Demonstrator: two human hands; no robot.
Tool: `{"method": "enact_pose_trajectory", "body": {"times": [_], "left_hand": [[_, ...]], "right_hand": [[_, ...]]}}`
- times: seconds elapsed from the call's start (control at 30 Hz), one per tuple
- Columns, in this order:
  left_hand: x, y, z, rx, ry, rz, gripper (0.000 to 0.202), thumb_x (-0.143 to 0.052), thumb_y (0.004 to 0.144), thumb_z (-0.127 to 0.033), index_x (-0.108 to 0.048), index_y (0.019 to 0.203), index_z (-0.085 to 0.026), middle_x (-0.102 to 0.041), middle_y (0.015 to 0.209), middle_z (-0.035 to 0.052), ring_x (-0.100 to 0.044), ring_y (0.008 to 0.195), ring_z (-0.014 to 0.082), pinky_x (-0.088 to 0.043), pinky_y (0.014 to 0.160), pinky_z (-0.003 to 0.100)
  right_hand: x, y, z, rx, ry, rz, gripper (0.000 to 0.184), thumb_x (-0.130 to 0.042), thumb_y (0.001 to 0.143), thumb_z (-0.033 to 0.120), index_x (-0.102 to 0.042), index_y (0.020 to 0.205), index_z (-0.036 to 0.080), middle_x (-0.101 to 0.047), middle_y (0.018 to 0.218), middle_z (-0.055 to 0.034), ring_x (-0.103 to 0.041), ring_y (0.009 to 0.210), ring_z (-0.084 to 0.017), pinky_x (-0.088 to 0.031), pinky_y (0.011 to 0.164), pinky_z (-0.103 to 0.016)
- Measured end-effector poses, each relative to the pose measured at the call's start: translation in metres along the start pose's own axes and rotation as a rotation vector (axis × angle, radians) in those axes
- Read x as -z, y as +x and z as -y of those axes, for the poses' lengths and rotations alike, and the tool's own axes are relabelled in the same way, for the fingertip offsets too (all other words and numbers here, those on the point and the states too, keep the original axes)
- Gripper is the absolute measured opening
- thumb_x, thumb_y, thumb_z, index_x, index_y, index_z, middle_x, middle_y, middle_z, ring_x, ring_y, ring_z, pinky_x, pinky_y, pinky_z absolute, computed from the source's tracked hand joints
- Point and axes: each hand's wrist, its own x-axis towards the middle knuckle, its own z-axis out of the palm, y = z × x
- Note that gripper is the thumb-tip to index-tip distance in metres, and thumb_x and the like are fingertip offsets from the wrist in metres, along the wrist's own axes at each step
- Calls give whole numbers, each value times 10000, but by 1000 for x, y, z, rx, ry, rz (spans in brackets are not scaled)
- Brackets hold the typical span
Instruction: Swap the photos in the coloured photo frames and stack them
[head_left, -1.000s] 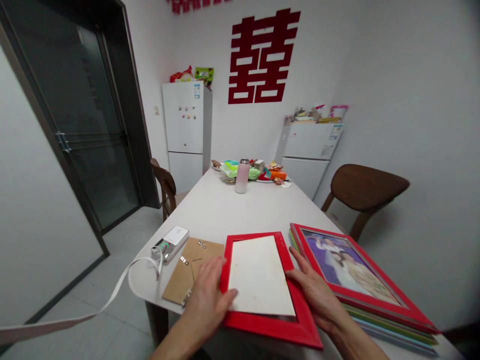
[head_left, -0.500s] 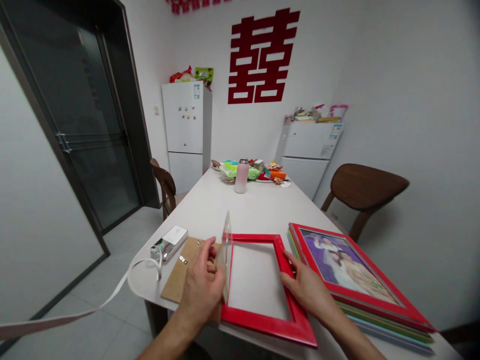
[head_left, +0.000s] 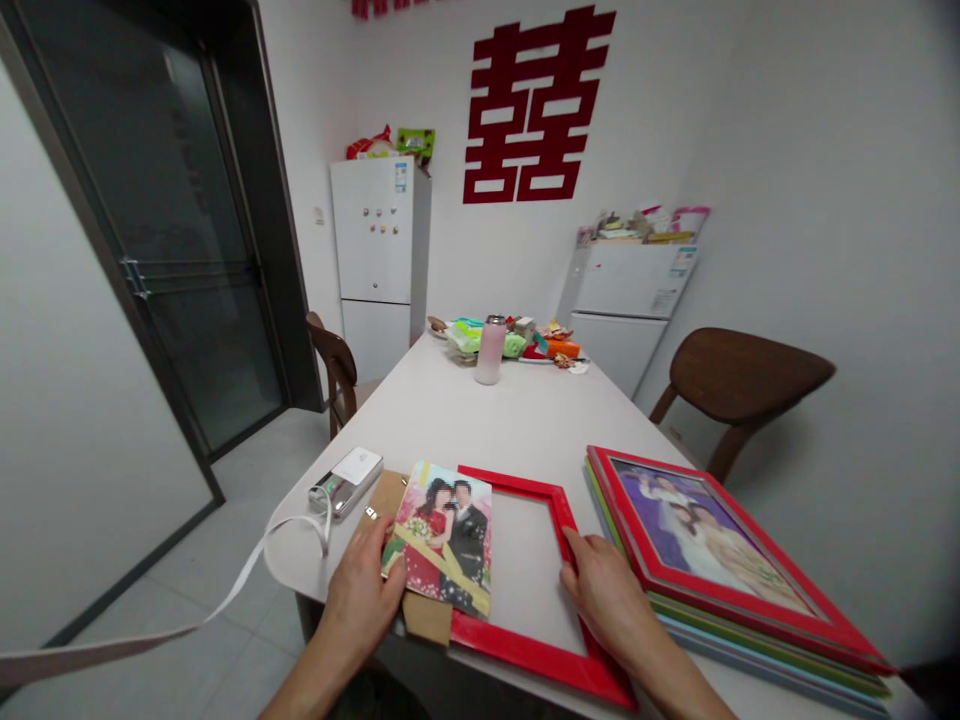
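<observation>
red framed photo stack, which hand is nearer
Right: the right hand sits just beside the red-framed photo stack; the left hand is farther away, holding a printed couple photo.

Red double-happiness wall sign [head_left: 525, 105] beside a white refrigerator [head_left: 381, 228]

Two hands [head_left: 361, 590] [head_left: 611, 600], one red frame [head_left: 525, 655], one photo [head_left: 442, 540].

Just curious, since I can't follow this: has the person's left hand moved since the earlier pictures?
Yes: the left hand has shifted leftward, closer to the silver-and-white gadget lying on the table.
</observation>
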Motion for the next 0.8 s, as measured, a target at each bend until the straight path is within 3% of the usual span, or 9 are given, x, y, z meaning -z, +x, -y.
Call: {"method": "enact_pose_trajectory", "body": {"times": [0.17,0.27,0.4,0.5,0.57,0.63,0.7,0.8], "left_hand": [[1,-2,2,-81,193,5,392,-428,711,-193,-456,1099,-142,-545,1033,92,-479,956,239,-379,831,385],[3,-2,-1,-97,238,30,398,-432,705,-174,-461,1102,-176,-554,1030,69,-477,949,239,-386,818,389],[2,-4,-12,-163,241,12,406,-438,709,-192,-453,1114,-160,-509,1122,91,-430,1042,246,-345,886,424],[-7,-7,-26,-256,188,112,500,-488,671,-210,-421,1160,-135,-421,1234,117,-343,1144,253,-277,957,435],[-15,-9,-34,-295,166,204,578,-526,628,-220,-406,1183,-114,-364,1280,136,-293,1181,273,-248,973,452],[-23,-9,-40,-312,158,245,620,-525,595,-183,-399,1195,-95,-328,1302,149,-262,1199,287,-227,980,468],[-28,-4,-45,-327,116,204,610,-462,586,-103,-405,1193,-88,-335,1299,143,-261,1205,268,-225,985,457],[-24,7,-56,-368,-97,48,551,-370,629,-44,-434,1172,-115,-409,1259,104,-326,1178,209,-244,991,405]], "right_hand": [[1,-2,3,20,62,-119,354,-421,693,160,-557,993,31,-543,996,-205,-500,928,-273,-366,823,-373],[4,-3,16,56,309,-151,408,-411,708,213,-520,1065,46,-508,1103,-191,-460,1017,-260,-354,866,-375],[6,1,46,-54,822,-44,486,-417,711,283,-442,1151,77,-598,953,-120,-570,787,-175,-448,707,-308],[5,10,70,-199,1221,141,547,-465,682,294,-401,1179,74,-619,666,-32,-545,522,-125,-428,488,-238],[7,16,83,-235,1444,298,485,-490,667,283,-472,1109,84,-590,555,6,-488,418,-97,-361,390,-197],[15,21,91,-226,1562,368,388,-514,651,273,-550,998,102,-596,558,6,-471,405,-81,-336,375,-179],[29,24,96,-207,1612,321,354,-532,650,287,-567,959,119,-608,596,4,-478,431,-74,-357,404,-176],[52,25,98,-135,1680,221,415,-520,683,354,-515,1047,155,-617,686,-5,-501,480,-75,-388,447,-187]]}}
